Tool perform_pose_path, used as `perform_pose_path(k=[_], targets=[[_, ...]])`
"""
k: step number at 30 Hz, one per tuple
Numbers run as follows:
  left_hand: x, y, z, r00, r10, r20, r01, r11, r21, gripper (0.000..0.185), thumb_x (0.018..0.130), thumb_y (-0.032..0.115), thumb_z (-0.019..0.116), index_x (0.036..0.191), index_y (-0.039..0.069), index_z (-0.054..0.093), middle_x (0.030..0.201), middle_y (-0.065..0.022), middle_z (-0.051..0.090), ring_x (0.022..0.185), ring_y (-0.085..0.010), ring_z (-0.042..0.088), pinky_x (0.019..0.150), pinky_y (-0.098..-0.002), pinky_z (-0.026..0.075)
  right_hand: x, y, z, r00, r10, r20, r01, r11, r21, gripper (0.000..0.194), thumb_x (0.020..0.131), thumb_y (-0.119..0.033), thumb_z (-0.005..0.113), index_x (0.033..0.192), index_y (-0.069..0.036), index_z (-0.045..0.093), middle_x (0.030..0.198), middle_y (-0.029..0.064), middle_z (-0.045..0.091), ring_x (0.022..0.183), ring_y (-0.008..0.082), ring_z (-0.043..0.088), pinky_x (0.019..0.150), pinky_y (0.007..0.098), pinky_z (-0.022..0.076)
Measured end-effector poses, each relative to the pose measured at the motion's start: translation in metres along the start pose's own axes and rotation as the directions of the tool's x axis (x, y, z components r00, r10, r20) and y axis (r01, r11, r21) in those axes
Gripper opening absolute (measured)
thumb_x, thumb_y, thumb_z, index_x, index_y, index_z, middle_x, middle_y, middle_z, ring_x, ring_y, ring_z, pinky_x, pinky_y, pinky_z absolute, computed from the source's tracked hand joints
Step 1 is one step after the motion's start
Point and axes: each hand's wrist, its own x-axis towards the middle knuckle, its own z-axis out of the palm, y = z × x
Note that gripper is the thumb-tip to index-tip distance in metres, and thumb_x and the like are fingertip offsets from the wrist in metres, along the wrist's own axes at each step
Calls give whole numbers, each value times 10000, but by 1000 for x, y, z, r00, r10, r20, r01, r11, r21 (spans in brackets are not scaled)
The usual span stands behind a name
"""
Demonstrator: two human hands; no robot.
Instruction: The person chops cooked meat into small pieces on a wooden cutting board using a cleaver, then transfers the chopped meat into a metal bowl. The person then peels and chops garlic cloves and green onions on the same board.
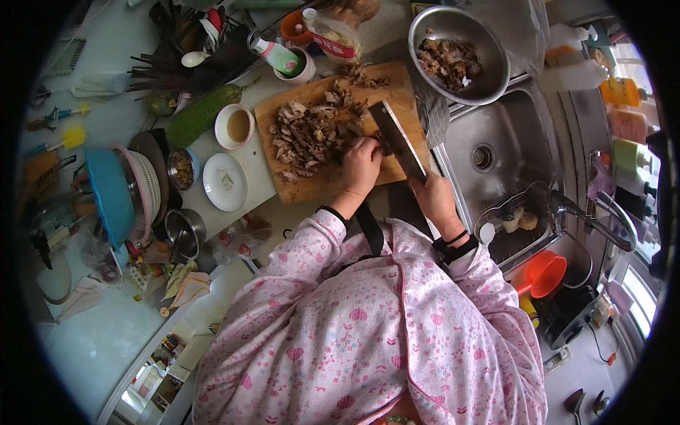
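Note:
A wooden cutting board [303, 192] lies on the counter with a heap of sliced brown meat [305, 135] over its middle and left. My right hand [434, 197] grips the handle of a cleaver [397, 139], whose broad blade slants across the right part of the board. My left hand [362, 167] presses, fingers curled, on a dark piece of meat [378, 146] close beside the blade. The fingertips and part of that piece are hidden. Smaller meat scraps [366, 78] sit along the board's far edge.
Beyond the board's right corner stands a steel bowl [502, 69] of meat chunks, next to a steel sink [510, 138]. To the left are a bowl of brown liquid [237, 127], a white plate [225, 182] and a green gourd [204, 114]. A pump bottle [281, 57] stands behind the board.

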Motion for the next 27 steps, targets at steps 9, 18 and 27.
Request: perform_pose_path(k=[9, 18, 27], targets=[[74, 8, -39, 996, 8, -86, 14, 968, 249, 285, 936, 114, 647, 1210, 36, 644, 1311, -183, 608, 1157, -375, 615, 951, -443, 511, 15, 18, -38, 997, 72, 26, -76, 983, 169, 286, 900, -246, 733, 995, 20, 689, 862, 292, 670, 856, 477, 653, 713, 522, 519], [146, -16, -18, 963, -115, 244, 8, 916, 401, 688, 905, 235, 710, 1527, 164, 425, 1553, -271, 366, 1401, -455, 404, 1125, -492, 399, 31, 25, -22, 996, 76, -42, -71, 993, 95, 300, 897, -269, 708, 989, 16, 687, 870, 289, 682, 868, 484, 659, 751, 540, 527], [112, -12, -19, 935, 91, 343, -141, 982, 124, 301, 882, 25, 660, 1182, 40, 648, 1291, -164, 570, 1173, -392, 580, 972, -461, 496, 56, 10, -11, 993, 86, -80, -76, 990, 121, 303, 912, -283, 703, 1048, -13, 701, 906, 289, 689, 887, 476, 666, 756, 533, 530]])
